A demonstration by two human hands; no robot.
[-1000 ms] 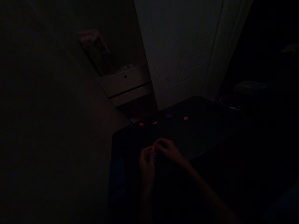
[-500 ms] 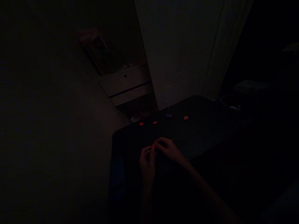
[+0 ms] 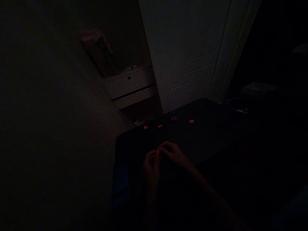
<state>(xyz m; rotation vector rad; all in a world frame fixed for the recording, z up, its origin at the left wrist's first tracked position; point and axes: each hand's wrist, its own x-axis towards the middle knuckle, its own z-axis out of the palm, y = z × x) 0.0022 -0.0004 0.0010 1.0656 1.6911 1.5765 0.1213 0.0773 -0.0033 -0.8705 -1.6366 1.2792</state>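
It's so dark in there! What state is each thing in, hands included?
Left hand: fingers bent, pinching the small red piece
Right hand: fingers bent, tips at that piece; grip unclear
Small red piece: held, partly hidden
Red bar: lying on the table
Purple block: resting on the table
White cable: curved
Drawer front: seems shut, too dim to be sure
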